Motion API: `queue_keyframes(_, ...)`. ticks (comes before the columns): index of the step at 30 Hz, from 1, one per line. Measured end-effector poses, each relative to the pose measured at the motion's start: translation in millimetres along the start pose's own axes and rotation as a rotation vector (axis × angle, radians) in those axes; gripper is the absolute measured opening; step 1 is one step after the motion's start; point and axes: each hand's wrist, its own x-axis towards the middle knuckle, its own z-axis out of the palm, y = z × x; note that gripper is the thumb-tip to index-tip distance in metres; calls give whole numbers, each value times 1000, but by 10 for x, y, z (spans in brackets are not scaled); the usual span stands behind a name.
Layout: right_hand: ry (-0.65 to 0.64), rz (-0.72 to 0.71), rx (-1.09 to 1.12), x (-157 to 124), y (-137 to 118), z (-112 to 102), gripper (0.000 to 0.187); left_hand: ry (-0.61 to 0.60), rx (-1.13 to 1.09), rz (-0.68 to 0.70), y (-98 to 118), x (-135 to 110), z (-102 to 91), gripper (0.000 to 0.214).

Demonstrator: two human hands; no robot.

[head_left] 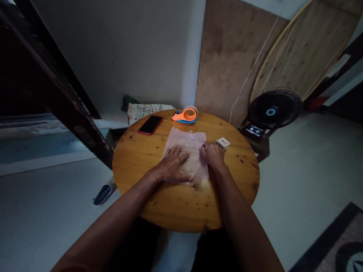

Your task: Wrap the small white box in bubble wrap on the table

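A sheet of pinkish, see-through bubble wrap (185, 138) lies on the round wooden table (136, 158). My left hand (173, 164) rests on its left and lower part, palm down with the fingers spread. At the sheet's right edge my right hand (214, 154) is closed, fingers curled, gripping the wrap's edge. Just beyond the right hand's knuckles sits a small white box (223, 142) with a red mark. An orange and blue tape dispenser (188, 114) with a roll of clear tape stands past the sheet's far edge.
A smartphone (151, 124) with a red edge lies at the table's far left. Beyond the table's right side stands a black fan (273, 109). A printed sack (144, 110) lies behind the table by the wall. A dark wooden door frame (76, 117) rises at the left.
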Motion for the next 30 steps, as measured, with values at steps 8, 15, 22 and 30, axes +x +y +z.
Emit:
queue_keyframes(8,36,27,-28,33,-26,63,35,-36,-24,6,-21,-9,2,101)
queue_keyframes(15,24,21,-34,23,-28,50,36,-6,-55,-9,-11,-28,-9,92)
queue_keyframes(22,13,42,-25,48,-32,62,36,171,-40,57,3,5,-13,67)
queue_keyframes(30,18,32,-18,48,-35,43,36,110,-11,2,2,4,-6,87)
